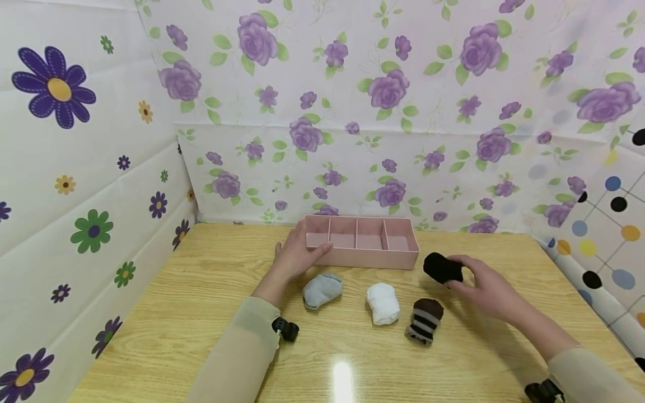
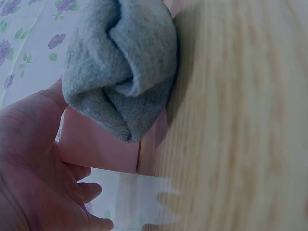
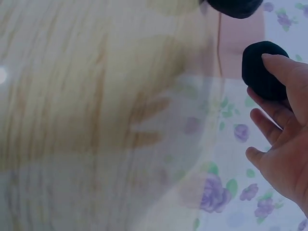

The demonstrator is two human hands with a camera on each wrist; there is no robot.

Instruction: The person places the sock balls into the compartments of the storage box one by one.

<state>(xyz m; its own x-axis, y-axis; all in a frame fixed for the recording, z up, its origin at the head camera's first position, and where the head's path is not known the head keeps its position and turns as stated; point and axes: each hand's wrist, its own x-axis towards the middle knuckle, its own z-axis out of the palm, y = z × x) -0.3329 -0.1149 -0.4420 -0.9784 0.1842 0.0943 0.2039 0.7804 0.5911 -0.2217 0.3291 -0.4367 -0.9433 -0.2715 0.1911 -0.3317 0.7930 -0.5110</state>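
Note:
My right hand [image 1: 486, 288] pinches a rolled black sock [image 1: 442, 268] between thumb and fingers, held just above the table near the box's right end. In the right wrist view the thumb lies across the black sock [image 3: 264, 72] and the other fingers spread loosely. At the left end of a pink divided box [image 1: 370, 258], my left hand [image 1: 294, 252] rests with its thumb at the front rim and relaxed fingers along the side. A rolled grey sock [image 1: 322, 291] lies close by that wrist; it hides part of the left hand's contact in the left wrist view.
On the wooden table [image 1: 201, 313], a rolled white sock [image 1: 383, 303] and a brown striped sock [image 1: 425, 321] lie in front of the box. Its visible compartments hold nothing. Flowered sheets [image 1: 342, 168] stand behind and at the sides.

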